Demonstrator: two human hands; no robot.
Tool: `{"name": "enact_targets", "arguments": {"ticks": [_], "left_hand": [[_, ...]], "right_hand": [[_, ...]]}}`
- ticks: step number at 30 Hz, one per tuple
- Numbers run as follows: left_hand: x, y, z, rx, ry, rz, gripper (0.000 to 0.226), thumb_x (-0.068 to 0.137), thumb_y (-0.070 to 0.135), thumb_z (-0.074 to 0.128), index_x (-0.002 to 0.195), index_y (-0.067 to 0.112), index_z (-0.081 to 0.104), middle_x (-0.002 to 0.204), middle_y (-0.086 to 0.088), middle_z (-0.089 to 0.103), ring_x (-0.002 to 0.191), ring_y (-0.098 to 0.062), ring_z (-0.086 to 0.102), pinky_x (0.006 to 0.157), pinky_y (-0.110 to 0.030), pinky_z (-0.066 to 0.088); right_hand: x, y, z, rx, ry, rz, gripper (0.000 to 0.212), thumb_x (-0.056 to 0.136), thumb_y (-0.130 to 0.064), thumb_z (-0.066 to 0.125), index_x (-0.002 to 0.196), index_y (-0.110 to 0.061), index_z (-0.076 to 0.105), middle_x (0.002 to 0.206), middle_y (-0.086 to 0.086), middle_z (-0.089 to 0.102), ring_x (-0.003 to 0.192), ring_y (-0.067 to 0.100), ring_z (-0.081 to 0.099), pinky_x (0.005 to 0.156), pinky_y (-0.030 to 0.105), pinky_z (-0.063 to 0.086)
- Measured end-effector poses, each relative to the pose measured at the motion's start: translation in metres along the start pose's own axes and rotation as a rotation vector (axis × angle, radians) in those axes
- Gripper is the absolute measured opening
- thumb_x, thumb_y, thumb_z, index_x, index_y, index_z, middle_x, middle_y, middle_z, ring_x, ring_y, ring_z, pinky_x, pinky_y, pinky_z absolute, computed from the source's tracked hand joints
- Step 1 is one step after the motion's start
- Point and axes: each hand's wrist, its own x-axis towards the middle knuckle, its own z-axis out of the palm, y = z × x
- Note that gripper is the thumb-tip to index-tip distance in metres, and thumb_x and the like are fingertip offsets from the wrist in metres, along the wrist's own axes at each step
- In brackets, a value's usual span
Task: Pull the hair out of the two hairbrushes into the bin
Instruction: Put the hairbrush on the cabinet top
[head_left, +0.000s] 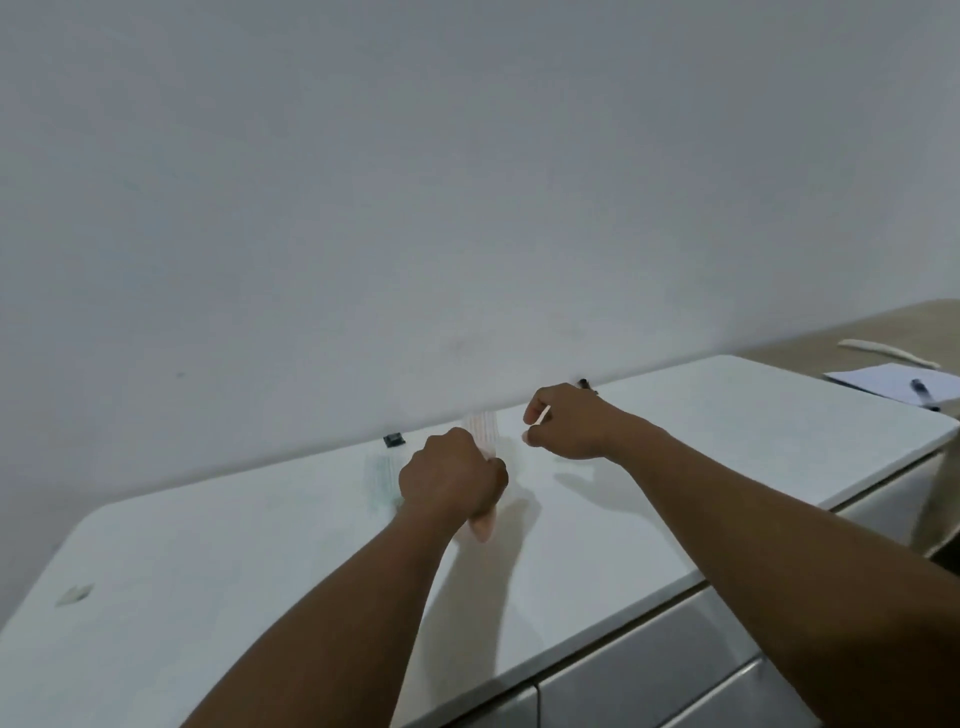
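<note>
The left hand (451, 475) was clenched around the handle of a pale pink hairbrush (482, 434), holding it above the white table (249, 561). The brush head stuck up past the knuckles and the end of the handle showed below the fist. The right hand (569, 428) hovered just beside the brush head, its fingers curled and thumb and forefinger pinched together; whether any hair sat in that pinch was too fine to tell. A second, greenish hairbrush (381, 477) lay flat on the table just left of the left hand, blurred and faint. A small black object (393, 440) sat by the wall behind it. Far right, a sheet of paper (893, 382) with a pen (922, 391) lay on a wooden surface.
</note>
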Motion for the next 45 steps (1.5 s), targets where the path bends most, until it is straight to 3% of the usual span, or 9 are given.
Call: {"name": "enact_targets", "arguments": {"ticks": [2,6,10,14,23,30,32,36,45], "left_hand": [[0.003,-0.005,0.009,0.01,-0.026,-0.015,0.023,0.092,0.041,0.055,0.096,0.019,0.049,0.094,0.0,0.056,0.099,-0.027,0.065,0.074,-0.031,0.04],[0.007,-0.014,0.022,0.035,-0.061,-0.035,0.024,0.093,0.042,0.054,0.094,0.019,0.049,0.094,0.0,0.055,0.097,-0.028,0.064,0.073,-0.031,0.041],[0.011,-0.018,0.032,0.06,-0.077,-0.037,0.027,0.094,0.046,0.054,0.096,0.019,0.049,0.111,-0.003,0.066,0.106,-0.029,0.066,0.074,-0.031,0.041],[0.014,-0.02,0.036,0.072,-0.078,-0.03,0.029,0.094,0.048,0.055,0.097,0.02,0.047,0.117,-0.006,0.066,0.109,-0.029,0.066,0.075,-0.032,0.041],[0.013,-0.024,0.027,0.02,-0.081,-0.028,0.042,0.093,0.048,0.057,0.118,0.013,0.059,0.121,-0.008,0.065,0.111,-0.03,0.065,0.074,-0.03,0.042],[-0.001,-0.034,-0.004,0.07,0.056,-0.077,0.036,0.094,0.037,0.054,0.12,0.012,0.058,0.124,-0.008,0.063,0.114,-0.032,0.063,0.077,-0.031,0.041],[-0.008,-0.043,-0.011,0.1,0.069,-0.11,0.035,0.091,0.031,0.056,0.12,0.013,0.058,0.117,-0.007,0.062,0.11,-0.031,0.063,0.077,-0.031,0.04],[-0.02,-0.066,-0.013,0.148,0.04,-0.184,0.021,0.083,0.025,0.06,0.102,0.016,0.057,0.083,0.003,0.047,0.085,-0.025,0.053,0.07,-0.029,0.039],[-0.015,-0.093,-0.007,0.003,0.012,-0.202,0.016,0.082,0.023,0.06,0.079,0.017,0.046,0.081,0.001,0.05,0.079,-0.025,0.055,0.062,-0.026,0.039]], "right_hand": [[0.006,0.004,0.011,0.015,-0.027,0.011,0.027,0.089,-0.026,0.067,0.115,-0.016,0.063,0.11,0.001,0.061,0.096,0.019,0.059,0.078,0.028,0.045],[0.018,0.01,0.027,0.009,-0.063,0.029,0.027,0.089,-0.027,0.067,0.114,-0.017,0.064,0.112,0.001,0.061,0.099,0.02,0.059,0.078,0.028,0.046],[0.026,0.012,0.04,0.004,-0.064,0.029,0.026,0.088,-0.027,0.067,0.112,-0.018,0.065,0.117,0.001,0.062,0.102,0.02,0.06,0.082,0.029,0.047],[0.03,0.012,0.049,0.006,-0.079,0.036,0.026,0.088,-0.026,0.066,0.112,-0.018,0.065,0.114,0.0,0.063,0.098,0.018,0.061,0.074,0.027,0.045],[0.023,0.008,0.051,0.012,-0.09,0.045,0.025,0.089,-0.024,0.066,0.112,-0.015,0.066,0.107,0.0,0.064,0.097,0.02,0.061,0.078,0.029,0.047],[0.005,-0.009,0.046,0.044,-0.105,0.089,0.023,0.09,-0.027,0.064,0.105,-0.009,0.063,0.103,0.011,0.07,0.074,0.021,0.068,0.056,0.028,0.055],[0.0,-0.019,0.052,0.037,-0.104,0.103,0.025,0.087,-0.029,0.068,0.098,-0.007,0.063,0.095,0.01,0.07,0.07,0.021,0.071,0.053,0.028,0.054],[-0.013,-0.035,0.073,0.018,-0.078,0.139,0.025,0.078,-0.029,0.073,0.076,-0.013,0.054,0.076,0.006,0.063,0.063,0.025,0.068,0.058,0.034,0.059],[-0.004,-0.042,0.105,-0.023,-0.024,0.111,0.013,0.067,-0.013,0.067,0.07,-0.012,0.055,0.06,0.004,0.064,0.045,0.02,0.06,0.043,0.02,0.044]]}}
